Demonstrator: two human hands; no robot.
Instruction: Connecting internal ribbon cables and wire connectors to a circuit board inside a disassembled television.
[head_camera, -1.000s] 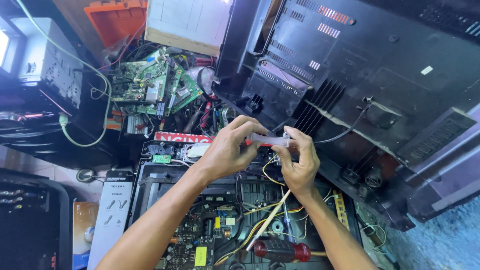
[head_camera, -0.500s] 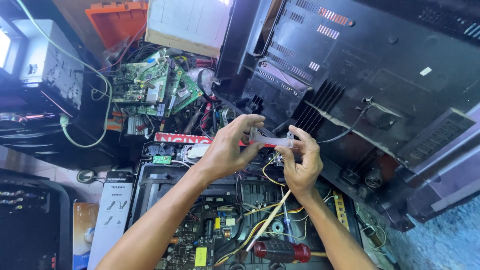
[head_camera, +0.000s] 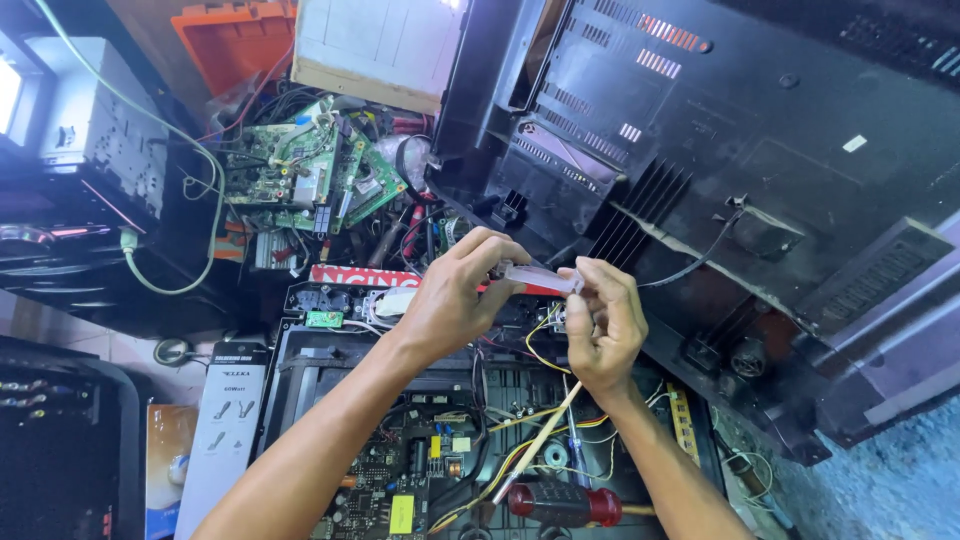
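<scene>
- Both hands share one grip on a small clear plastic tube (head_camera: 540, 277), held level above the open chassis.
- Left hand (head_camera: 462, 295) pinches the tube's left end between thumb and curled fingers; its forearm comes up from the lower left.
- Right hand (head_camera: 600, 325) pinches the tube's right end, with the fingertips closed tight on the tip and the other fingers folded into the palm.
- Below the hands lies an opened black chassis with a circuit board (head_camera: 420, 470) that carries yellow wires and a yellow component.
- A screwdriver with a dark red and black handle (head_camera: 562, 503) lies on that board, just beside the right forearm.
- A large black plastic back cover (head_camera: 760, 170), with vent slots, lies tilted to the right of the hands.
- Green circuit boards (head_camera: 310, 175) are heaped with loose cables beyond the hands.
- An orange crate (head_camera: 235, 40) sits at the top left, and a white flat box (head_camera: 222, 420) lies at the lower left.
</scene>
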